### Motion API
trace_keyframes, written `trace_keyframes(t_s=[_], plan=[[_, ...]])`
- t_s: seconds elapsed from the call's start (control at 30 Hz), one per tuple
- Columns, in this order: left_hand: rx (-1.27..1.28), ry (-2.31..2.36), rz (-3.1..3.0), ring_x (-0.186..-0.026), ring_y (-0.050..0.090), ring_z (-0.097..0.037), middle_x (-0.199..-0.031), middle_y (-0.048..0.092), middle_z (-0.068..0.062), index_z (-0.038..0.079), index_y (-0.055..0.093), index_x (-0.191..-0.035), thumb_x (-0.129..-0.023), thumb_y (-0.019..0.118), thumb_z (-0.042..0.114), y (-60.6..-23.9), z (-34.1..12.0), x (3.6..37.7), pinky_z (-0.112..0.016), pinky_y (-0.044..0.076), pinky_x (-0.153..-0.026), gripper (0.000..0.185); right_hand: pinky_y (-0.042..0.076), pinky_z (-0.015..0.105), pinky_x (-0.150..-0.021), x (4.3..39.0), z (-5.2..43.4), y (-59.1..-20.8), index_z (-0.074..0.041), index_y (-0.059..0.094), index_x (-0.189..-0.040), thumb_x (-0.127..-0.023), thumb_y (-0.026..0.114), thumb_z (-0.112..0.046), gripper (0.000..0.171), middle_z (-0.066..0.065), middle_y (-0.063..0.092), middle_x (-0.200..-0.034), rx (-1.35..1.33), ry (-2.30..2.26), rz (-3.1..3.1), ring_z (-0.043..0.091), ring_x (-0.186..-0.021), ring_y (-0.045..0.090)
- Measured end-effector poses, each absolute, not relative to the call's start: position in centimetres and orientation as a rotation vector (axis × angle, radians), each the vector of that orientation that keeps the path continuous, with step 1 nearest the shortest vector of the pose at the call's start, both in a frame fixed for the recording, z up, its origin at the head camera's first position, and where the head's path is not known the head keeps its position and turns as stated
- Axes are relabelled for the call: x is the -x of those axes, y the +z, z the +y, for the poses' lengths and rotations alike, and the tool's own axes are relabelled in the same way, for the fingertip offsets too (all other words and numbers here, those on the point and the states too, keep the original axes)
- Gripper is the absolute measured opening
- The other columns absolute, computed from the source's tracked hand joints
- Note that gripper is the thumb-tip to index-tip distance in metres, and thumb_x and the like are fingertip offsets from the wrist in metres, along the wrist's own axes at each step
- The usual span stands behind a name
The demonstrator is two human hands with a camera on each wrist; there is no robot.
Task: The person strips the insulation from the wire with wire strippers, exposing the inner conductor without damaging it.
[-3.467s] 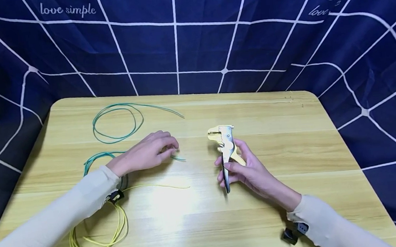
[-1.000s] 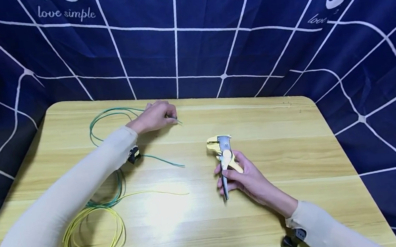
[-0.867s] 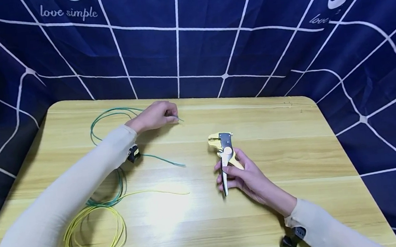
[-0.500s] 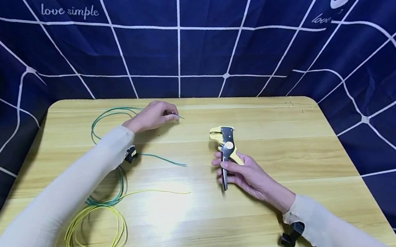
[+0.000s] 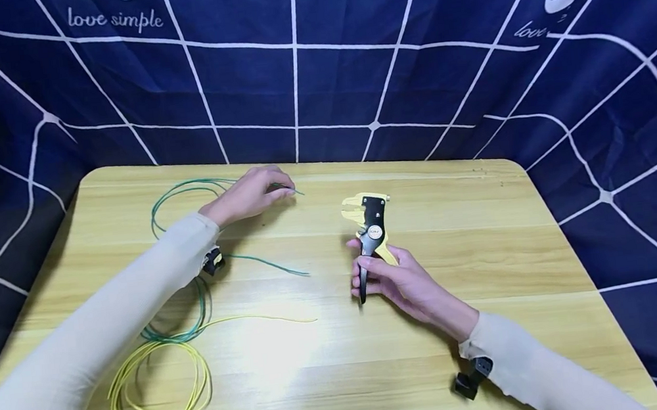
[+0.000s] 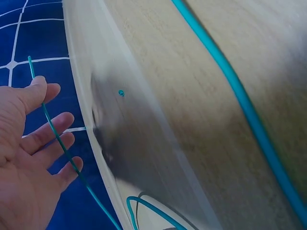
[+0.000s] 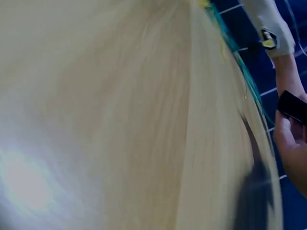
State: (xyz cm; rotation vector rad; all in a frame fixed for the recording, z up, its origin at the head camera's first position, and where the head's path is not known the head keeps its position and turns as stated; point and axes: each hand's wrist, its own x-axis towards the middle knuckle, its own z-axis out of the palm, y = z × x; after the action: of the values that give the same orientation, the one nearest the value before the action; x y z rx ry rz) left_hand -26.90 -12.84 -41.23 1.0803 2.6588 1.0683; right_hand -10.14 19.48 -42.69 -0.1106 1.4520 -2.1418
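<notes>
My left hand [image 5: 278,192] pinches the free end of a thin green wire [image 5: 183,187] near the table's far edge. Its loop lies on the table behind the wrist. In the left wrist view the green wire [image 6: 61,143] runs past the thumb and across the loosely bent fingers [image 6: 48,129]. My right hand [image 5: 366,275] grips the handles of a yellow and black wire stripper [image 5: 370,219], held upright above the table's middle with its head pointing away from me. The right wrist view shows only a black handle [image 7: 293,106] and part of that hand [image 7: 289,143].
A second green wire [image 5: 272,266] and a coiled yellow wire [image 5: 158,393] lie on the left half of the wooden table [image 5: 486,236]. Blue cloth with white lines [image 5: 350,64] hangs behind and around the table.
My right hand has raised the wire stripper and carried it a little farther away and to the left. My left hand stays at the far green wire's end.
</notes>
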Motion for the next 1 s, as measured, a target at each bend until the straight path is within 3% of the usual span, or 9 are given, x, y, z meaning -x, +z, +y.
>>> trace_keyframes(t_s=[0.07, 0.17, 0.3, 0.37, 0.47, 0.57, 0.73, 0.87, 1.0], plan=[[-1.086, 1.073, 2.661, -0.116, 0.068, -0.033, -0.117, 0.074, -0.015, -0.001, 0.08, -0.115, -0.108, 0.07, 0.008, -41.3, -12.8, 26.8, -0.049, 0.05, -0.108, 0.015, 0.062, 0.049, -0.089, 10.2, 19.0, -42.6, 0.016, 0.048, -0.146, -0.109, 0.064, -0.005, 0.045, 0.014, 0.067, -0.099, 0.162, -2.107, 1.572, 0.026, -0.089, 0.069], [-1.084, 1.061, 2.677, -0.121, 0.066, -0.035, -0.119, 0.074, -0.015, -0.001, 0.079, -0.115, -0.108, 0.07, 0.01, -41.2, -12.8, 26.6, -0.051, 0.047, -0.112, 0.016, 0.063, 0.047, -0.09, 10.4, 18.5, -42.6, 0.023, 0.05, -0.133, -0.107, 0.068, -0.005, 0.042, 0.018, 0.07, -0.099, 0.246, -2.038, 1.714, 0.026, -0.089, 0.072], [-1.047, 1.024, 2.725, -0.143, 0.052, -0.043, -0.126, 0.073, -0.018, -0.001, 0.078, -0.116, -0.109, 0.069, 0.012, -41.0, -12.6, 26.3, -0.055, 0.031, -0.125, 0.017, 0.059, 0.05, -0.099, 11.0, 18.3, -42.7, 0.022, 0.053, -0.132, -0.11, 0.066, -0.009, 0.04, 0.023, 0.072, -0.111, 0.363, -1.957, 1.802, 0.034, -0.103, 0.075], [-1.034, 1.02, 2.735, -0.146, 0.049, -0.044, -0.127, 0.073, -0.019, -0.001, 0.078, -0.116, -0.109, 0.069, 0.012, -41.0, -12.6, 26.3, -0.055, 0.028, -0.126, 0.017, 0.057, 0.051, -0.102, 11.5, 18.3, -42.8, 0.02, 0.055, -0.133, -0.112, 0.065, -0.011, 0.039, 0.023, 0.07, -0.119, 0.407, -1.935, 1.825, 0.038, -0.11, 0.074], [-1.046, 1.05, 2.714, -0.128, 0.062, -0.038, -0.12, 0.073, -0.017, -0.001, 0.077, -0.114, -0.109, 0.069, 0.011, -41.0, -12.5, 26.3, -0.052, 0.042, -0.116, 0.015, 0.057, 0.048, -0.102, 12.3, 18.4, -42.8, 0.016, 0.058, -0.132, -0.113, 0.064, -0.014, 0.037, 0.021, 0.069, -0.12, 0.459, -1.876, 1.912, 0.04, -0.113, 0.072], [-1.051, 1.082, 2.684, -0.109, 0.066, -0.031, -0.112, 0.073, -0.014, -0.001, 0.077, -0.113, -0.109, 0.069, 0.01, -41.1, -12.5, 26.2, -0.049, 0.05, -0.102, 0.014, 0.057, 0.041, -0.098, 13.0, 18.4, -42.5, 0.007, 0.066, -0.125, -0.111, 0.067, -0.02, 0.031, 0.019, 0.073, -0.11, 0.472, -1.773, 2.08, 0.035, -0.105, 0.072], [-0.98, 1.123, 2.66, -0.113, 0.068, -0.03, -0.115, 0.075, -0.012, 0.0, 0.077, -0.115, -0.11, 0.067, 0.012, -41.1, -12.6, 26.0, -0.049, 0.05, -0.105, 0.016, 0.052, 0.038, -0.095, 13.8, 18.4, -42.3, -0.003, 0.075, -0.115, -0.106, 0.074, -0.032, 0.03, 0.013, 0.076, -0.097, 0.467, -1.643, 2.252, 0.031, -0.095, 0.07], [-0.962, 1.169, 2.63, -0.113, 0.069, -0.027, -0.117, 0.077, -0.01, 0.001, 0.077, -0.118, -0.111, 0.066, 0.013, -40.9, -12.6, 26.0, -0.049, 0.051, -0.105, 0.018, 0.052, 0.037, -0.097, 14.7, 18.5, -42.5, -0.004, 0.077, -0.118, -0.104, 0.077, -0.035, 0.034, 0.011, 0.077, -0.098, 0.446, -1.627, 2.274, 0.03, -0.097, 0.071], [-1.004, 1.202, 2.587, -0.107, 0.068, -0.026, -0.12, 0.076, -0.01, 0.001, 0.077, -0.122, -0.112, 0.065, 0.013, -40.9, -12.6, 26.0, -0.047, 0.052, -0.099, 0.02, 0.051, 0.036, -0.099, 15.8, 18.7, -42.9, -0.006, 0.076, -0.112, -0.105, 0.077, -0.034, 0.029, 0.011, 0.078, -0.098, 0.399, -1.644, 2.277, 0.029, -0.098, 0.073]])
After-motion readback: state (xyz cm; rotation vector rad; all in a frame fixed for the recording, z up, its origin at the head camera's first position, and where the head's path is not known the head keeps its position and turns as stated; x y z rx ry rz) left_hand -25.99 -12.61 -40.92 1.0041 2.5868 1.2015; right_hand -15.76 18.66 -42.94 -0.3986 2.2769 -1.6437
